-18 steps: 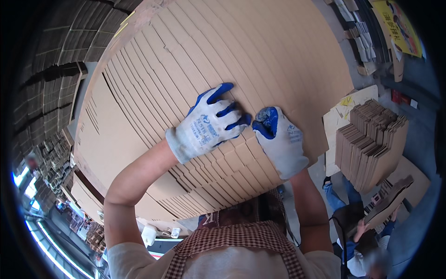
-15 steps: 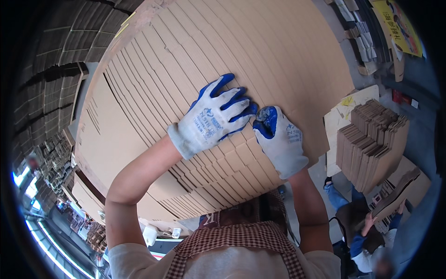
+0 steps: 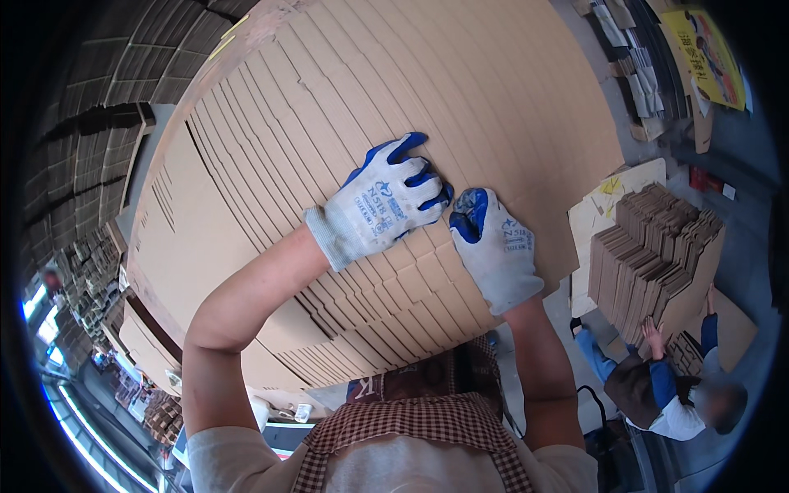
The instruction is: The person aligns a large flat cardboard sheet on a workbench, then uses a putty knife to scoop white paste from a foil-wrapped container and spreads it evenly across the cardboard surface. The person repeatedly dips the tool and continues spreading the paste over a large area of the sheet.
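Observation:
Both my hands wear white knit gloves with blue palms and rest on a broad fanned stack of flat brown cardboard sheets (image 3: 493, 99), whose overlapping edges form long rows. My left hand (image 3: 382, 197) lies palm down over the sheet edges, its fingers bent and spread apart. Close to its fingertips, my right hand (image 3: 496, 251) is closed, fingers curled inward against the cardboard. What lies inside that grip, if anything, is hidden.
At the right, a co-worker (image 3: 657, 386) has hands on a stack of folded cardboard pieces (image 3: 649, 255). Bundled cardboard (image 3: 115, 66) is piled at the upper left. A yellow printed sheet (image 3: 705, 57) is at the upper right. My checked apron (image 3: 411, 419) is close to the stack's near edge.
My left hand has shifted slightly to the right, while my right hand stays nearly in place. The co-worker has moved and now touches the folded cardboard stack.

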`<state>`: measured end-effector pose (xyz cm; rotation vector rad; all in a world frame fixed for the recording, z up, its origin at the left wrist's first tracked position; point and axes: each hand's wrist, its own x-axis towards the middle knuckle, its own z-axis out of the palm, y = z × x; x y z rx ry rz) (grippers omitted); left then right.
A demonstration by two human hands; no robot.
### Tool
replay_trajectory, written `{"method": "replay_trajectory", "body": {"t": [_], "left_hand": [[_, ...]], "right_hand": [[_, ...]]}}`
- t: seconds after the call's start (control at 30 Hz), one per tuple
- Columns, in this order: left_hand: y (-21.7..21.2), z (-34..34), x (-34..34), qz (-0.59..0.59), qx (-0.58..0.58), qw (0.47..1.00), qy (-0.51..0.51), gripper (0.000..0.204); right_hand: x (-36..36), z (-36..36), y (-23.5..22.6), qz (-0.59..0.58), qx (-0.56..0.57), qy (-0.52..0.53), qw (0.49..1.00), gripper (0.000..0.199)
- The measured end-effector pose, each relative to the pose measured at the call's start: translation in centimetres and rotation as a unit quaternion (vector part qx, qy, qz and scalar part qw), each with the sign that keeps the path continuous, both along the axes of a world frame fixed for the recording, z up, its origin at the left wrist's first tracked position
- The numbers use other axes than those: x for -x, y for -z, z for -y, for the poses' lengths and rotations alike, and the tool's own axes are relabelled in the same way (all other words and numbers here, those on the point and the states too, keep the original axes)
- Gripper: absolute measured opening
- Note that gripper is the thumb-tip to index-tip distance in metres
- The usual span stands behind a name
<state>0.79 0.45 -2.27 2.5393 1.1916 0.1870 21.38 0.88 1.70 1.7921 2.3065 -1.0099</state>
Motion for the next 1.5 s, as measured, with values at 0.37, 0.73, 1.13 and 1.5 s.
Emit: {"method": "replay_trajectory", "body": {"t": [0.37, 0.73, 1.13, 1.5], "left_hand": [[0.0, -0.7, 1.1, 0.137, -0.047, 0.989, 0.015, 0.035], [-5.3, 2.0, 5.6, 0.124, 0.054, 0.974, -0.184, 0.036], [-3.7, 5.1, 6.4, 0.022, -0.026, 0.996, -0.087, 0.04], [-2.6, 5.3, 6.5, 0.006, -0.051, 0.995, -0.09, 0.034]], "right_hand": [[-0.4, -0.5, 0.3, -0.036, 0.051, 0.013, 0.998, 0.028], [-1.5, -0.2, 0.0, -0.097, 0.079, 0.049, 0.991, 0.036], [-3.9, 15.1, 0.2, -0.183, 0.168, 0.116, 0.962, 0.031], [0.7, 20.1, 0.7, -0.224, 0.148, 0.306, 0.913, 0.03]]}}
